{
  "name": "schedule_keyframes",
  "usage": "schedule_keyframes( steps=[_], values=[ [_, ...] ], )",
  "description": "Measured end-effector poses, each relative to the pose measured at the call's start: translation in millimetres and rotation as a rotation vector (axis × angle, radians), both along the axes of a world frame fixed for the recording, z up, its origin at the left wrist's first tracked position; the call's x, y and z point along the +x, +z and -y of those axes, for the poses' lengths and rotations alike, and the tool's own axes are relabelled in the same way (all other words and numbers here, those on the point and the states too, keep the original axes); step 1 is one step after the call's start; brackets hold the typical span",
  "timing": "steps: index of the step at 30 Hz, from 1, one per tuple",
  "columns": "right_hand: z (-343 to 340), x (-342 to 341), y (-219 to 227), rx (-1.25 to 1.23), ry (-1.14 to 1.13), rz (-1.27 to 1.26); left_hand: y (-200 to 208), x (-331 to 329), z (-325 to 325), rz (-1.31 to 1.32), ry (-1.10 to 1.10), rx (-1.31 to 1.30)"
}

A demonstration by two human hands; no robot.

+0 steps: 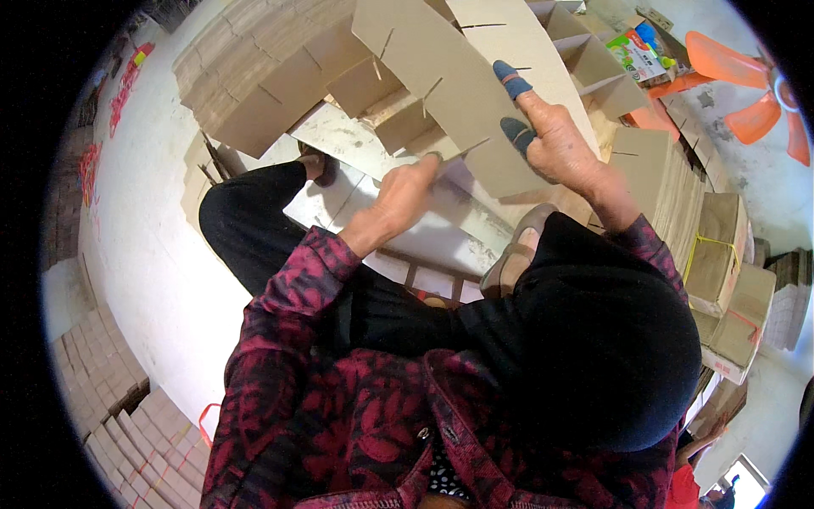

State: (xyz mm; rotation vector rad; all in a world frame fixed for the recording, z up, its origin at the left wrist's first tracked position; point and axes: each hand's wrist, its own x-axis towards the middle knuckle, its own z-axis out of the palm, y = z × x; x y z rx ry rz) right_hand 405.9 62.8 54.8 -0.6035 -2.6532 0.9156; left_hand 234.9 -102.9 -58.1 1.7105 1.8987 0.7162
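A tan cardboard divider strip (424,72) with slots cut in its edge slants in front of me. My left hand (398,204) pinches its lower edge near a slot, the thumb tip showing and the other fingers mostly hidden. On the right side of the strip rests my right hand (555,144), with dark blue finger covers on the two digits that show. Those digits press on the cardboard; the remaining fingers are out of sight. Behind the strip lies a paler cardboard sheet (543,64). Assembled divider cells (585,64) stand at the upper right.
Stacked slotted cardboard (263,72) fills the upper left. More upright sheets (649,170) and a tied carton bundle (716,246) stand at my right. An orange fan (729,59) is at the upper right. Cardboard stacks (148,450) lie at lower left, and another person's red clothing (685,488) shows lower right.
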Motion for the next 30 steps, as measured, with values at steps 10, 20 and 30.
schedule_keyframes(
  steps=[10,20,30],
  values=[
    [15,0,-22,0.017,-0.066,0.107,34,-33,-7,-0.052,0.101,0.418],
    [7,-4,-26,0.019,-0.044,-0.016,2,-169,-83,-0.470,0.361,0.071],
    [6,-2,-6,0.018,0.025,0.092,5,-142,-73,-0.284,0.306,0.060]
  ],
)
